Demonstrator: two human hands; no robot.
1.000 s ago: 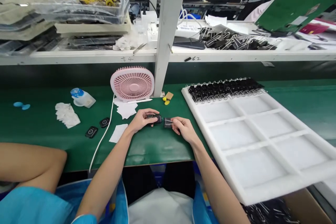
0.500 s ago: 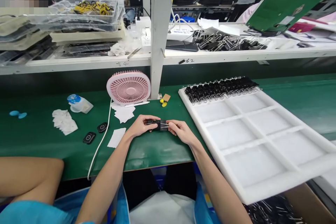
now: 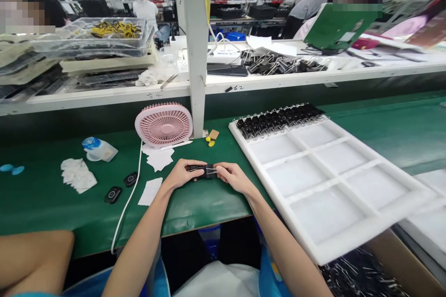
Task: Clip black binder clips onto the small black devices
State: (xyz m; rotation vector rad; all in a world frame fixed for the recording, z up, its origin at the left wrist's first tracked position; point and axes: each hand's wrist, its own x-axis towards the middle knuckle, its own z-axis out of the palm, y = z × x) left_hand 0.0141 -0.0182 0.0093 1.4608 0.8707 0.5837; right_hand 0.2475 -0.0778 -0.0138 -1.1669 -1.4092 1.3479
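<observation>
Above the green mat, close to its front edge, my two hands hold a small black part with binder clips [image 3: 209,171] between them. My left hand [image 3: 179,175] is closed around its left end, thumb lying along the front and a silver wire handle showing by the fingers. Fingers of my right hand [image 3: 235,177] pinch the silver wire handles at the right end. The part's exact shape is partly covered by my fingers. To the right, a row of similar black clipped parts [image 3: 278,121] lies along the far end of a white foam tray [image 3: 275,190].
A pink fan [image 3: 163,125] stands behind my hands, its white cable [image 3: 127,209] running forward. Left lie tissues [image 3: 78,176], a bottle [image 3: 101,149] and two black devices [image 3: 113,194]. Below the tray, a cardboard box [image 3: 400,260] holds binder clips. Someone's bare limb [image 3: 35,260] is at left.
The whole view has shifted, so table things appear a little further left and lower. Both hands keep the same hold on the black clipped part.
</observation>
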